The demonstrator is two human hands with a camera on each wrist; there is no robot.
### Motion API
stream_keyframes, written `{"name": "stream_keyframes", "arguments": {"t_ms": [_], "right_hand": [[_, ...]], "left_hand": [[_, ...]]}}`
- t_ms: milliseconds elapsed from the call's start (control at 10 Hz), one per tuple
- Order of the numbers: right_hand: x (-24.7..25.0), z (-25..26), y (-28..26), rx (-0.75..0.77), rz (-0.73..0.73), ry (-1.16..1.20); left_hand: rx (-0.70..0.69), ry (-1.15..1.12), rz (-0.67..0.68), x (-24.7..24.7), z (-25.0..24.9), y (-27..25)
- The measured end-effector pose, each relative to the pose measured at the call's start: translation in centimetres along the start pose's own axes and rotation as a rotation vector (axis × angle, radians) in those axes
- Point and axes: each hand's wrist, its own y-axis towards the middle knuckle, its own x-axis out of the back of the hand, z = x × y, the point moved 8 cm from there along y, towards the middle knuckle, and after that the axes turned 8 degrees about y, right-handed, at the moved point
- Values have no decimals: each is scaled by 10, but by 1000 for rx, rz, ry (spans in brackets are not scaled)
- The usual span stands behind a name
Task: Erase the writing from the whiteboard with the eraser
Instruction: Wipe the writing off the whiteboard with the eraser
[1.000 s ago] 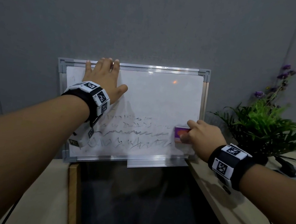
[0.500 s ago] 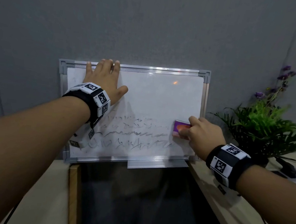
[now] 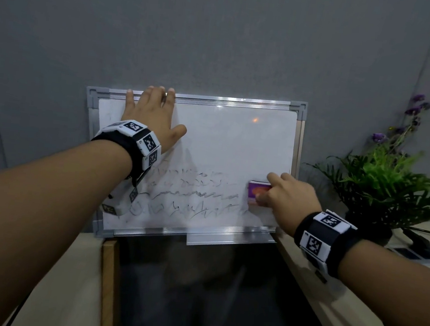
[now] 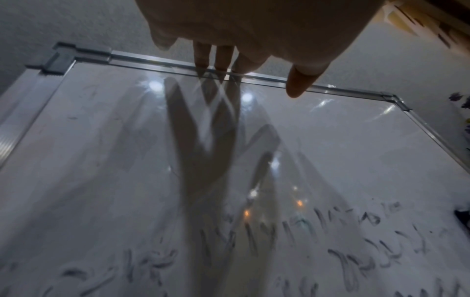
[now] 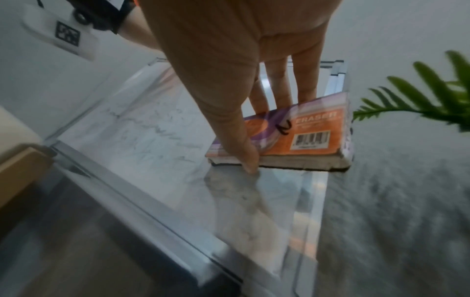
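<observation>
Whiteboard (image 3: 226, 142) propped upright against grey wall (image 3: 222, 31), lower edge bridging two pale desk tops (image 3: 352, 310), dark gap beneath. Metal frame, grey plastic corner pieces, small tray on bottom rail.

Left hand (image 3: 150, 120) flat on upper left of board, fingers straight and spread, fingertips (image 4: 221, 60) reaching over top rail, thumb out to the side. Grasping nothing. Shadow of hand cast down the board in left wrist view.

Right hand (image 3: 288, 197) at lower right of board, clasping eraser (image 3: 257, 193). In right wrist view, thumb (image 5: 244, 148) pressed on near edge of eraser (image 5: 300, 136), fingers curled over far edge. Eraser flat against board surface, close to right frame; orange and purple label with printed word ERASER and barcode; dark felt on underside against board.

Writing (image 3: 192, 195): three rough lines of smeared dark marks across lower half of board, from left wrist band to just left of eraser. Illegible. Patch of board right of and below eraser looks wiped, faint grey haze only. Upper half white, with light reflections.

Tagged black-and-white bands on both wrists. Potted fern (image 3: 386, 186) with purple flowers on right desk, just beside board. Power strip (image 3: 422, 251) with cable behind right forearm.
</observation>
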Motion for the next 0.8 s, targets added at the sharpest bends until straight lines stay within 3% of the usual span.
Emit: {"name": "stream_keyframes", "arguments": {"t_ms": [200,400,700,800], "right_hand": [[-16,32,1,145,85,-21],[-10,14,-4,87,95,-36],[-27,45,0,239,139,-78],[-24,33,-2,233,149,-83]], "left_hand": [[4,-2,4,1,1,0],[0,-5,6,0,1,0],[0,-5,11,0,2,0],[0,-10,9,-1,2,0]]}}
